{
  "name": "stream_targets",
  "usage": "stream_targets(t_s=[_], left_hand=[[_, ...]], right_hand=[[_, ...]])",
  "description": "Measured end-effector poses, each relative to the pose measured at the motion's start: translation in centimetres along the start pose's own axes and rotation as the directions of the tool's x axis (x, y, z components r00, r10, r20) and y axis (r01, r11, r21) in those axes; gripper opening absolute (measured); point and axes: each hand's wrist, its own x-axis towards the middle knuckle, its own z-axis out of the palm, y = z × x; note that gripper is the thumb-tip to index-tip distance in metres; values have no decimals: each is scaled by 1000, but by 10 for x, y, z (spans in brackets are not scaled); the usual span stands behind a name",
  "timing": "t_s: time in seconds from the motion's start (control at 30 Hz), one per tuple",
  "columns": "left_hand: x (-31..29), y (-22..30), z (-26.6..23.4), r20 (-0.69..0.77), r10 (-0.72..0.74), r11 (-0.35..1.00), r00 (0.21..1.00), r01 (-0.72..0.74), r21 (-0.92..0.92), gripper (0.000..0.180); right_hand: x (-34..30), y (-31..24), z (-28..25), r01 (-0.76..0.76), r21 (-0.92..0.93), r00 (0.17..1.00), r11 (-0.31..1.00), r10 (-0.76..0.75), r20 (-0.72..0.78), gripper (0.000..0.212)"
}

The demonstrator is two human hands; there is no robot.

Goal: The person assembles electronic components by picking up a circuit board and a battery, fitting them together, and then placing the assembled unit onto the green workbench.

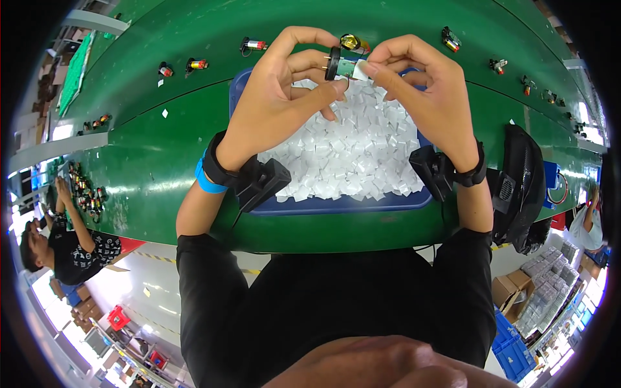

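Observation:
My left hand [275, 107] is closed on a small circuit-board assembly [347, 68] that has a round black end cap [332, 63] with metal pins. Its fingers and thumb grip the assembly by the cap. Between the thumb and fingers of my right hand [430, 94] is a small white slip [361, 70], held against the end of the green board. Below both hands, a blue tray [349, 205] is heaped with many similar white slips [352, 145]. Just beyond the held assembly lies another one with a yellow part [351, 43].
Similar assemblies lie along the green bench, such as a red-and-silver one [253, 45] and one at the right [451, 40]. A black bag [519, 187] rests at the bench's right edge. At far left, a co-worker [74, 252] sits by a pile of assemblies [87, 194].

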Motion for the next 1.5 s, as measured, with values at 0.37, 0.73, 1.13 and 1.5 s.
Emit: stream_targets(t_s=[0.37,0.73,1.13,1.5], left_hand=[[1,-1,-2,21,59,975,998,-62,213,44],[2,-3,-6,-19,65,944,998,-56,324,35],[-1,1,-7,-12,121,916,993,-107,386,39],[-5,4,0,99,6,847,995,-58,528,36]], right_hand=[[1,2,-3,-72,61,996,996,68,58,16],[1,1,-6,-30,126,988,992,10,157,15],[8,10,-15,204,-130,977,970,-192,97,27],[6,7,-9,375,-285,927,882,-352,132,26]])
